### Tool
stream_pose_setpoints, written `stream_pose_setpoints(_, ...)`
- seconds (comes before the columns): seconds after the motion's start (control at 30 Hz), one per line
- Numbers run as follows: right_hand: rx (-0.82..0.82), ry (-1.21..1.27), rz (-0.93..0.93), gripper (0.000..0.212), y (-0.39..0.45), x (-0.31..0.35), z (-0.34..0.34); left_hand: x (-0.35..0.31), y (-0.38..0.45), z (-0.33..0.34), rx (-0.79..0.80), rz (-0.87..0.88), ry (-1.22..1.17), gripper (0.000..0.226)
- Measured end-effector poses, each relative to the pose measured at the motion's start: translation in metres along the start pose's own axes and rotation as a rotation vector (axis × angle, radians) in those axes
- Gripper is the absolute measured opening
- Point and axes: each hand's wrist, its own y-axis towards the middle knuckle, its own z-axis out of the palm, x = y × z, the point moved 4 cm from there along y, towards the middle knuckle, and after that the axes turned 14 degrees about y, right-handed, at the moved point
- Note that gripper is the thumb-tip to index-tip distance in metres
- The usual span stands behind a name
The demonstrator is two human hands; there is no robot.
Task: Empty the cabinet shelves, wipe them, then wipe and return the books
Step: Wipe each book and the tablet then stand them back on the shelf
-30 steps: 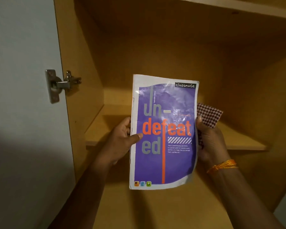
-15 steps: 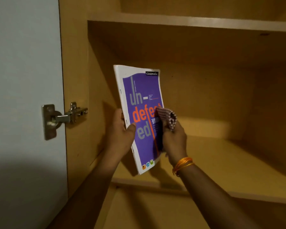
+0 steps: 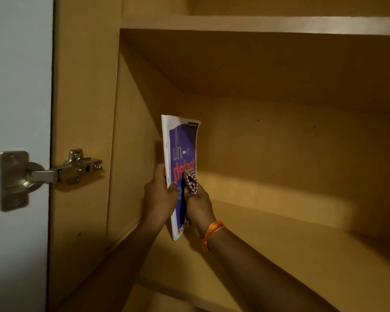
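Gripping upright notebook (image 3: pixel 182 154): left hand (image 3: pixel 159 194), right hand (image 3: pixel 198 206) with cloth (image 3: pixel 191 182); wooden shelf (image 3: pixel 291 239).

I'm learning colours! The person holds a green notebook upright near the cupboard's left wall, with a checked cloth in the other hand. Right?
Nearly. The head view shows the notebook is purple, not green. It stands upright near the left wall, and the right hand holds the checked cloth.

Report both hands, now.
Left hand: grips the notebook at its spine edge.
Right hand: holds the checkered cloth against the notebook cover.
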Motion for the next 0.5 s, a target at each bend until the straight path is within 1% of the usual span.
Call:
stream_pose_setpoints(0.13,0.009,0.04,0.044,0.026,0.027,-0.019,0.006,0.019,0.019,0.021,-0.004,-0.043,0.03,0.043)
stream_pose_setpoints(0.3,-0.007,0.002,0.059,0.021,0.061,-0.031,0.007,0.038,0.047,0.041,-0.012,-0.074,0.044,0.049)
stream_pose_setpoints(0.4,-0.009,-0.017,0.056,0.014,0.078,-0.039,0.01,0.048,0.062,0.052,0.006,-0.112,0.025,0.051)
stream_pose_setpoints(0.5,-0.034,0.007,0.034,0.014,0.093,-0.047,0.013,0.056,0.073,0.061,0.017,-0.109,0.017,0.052)
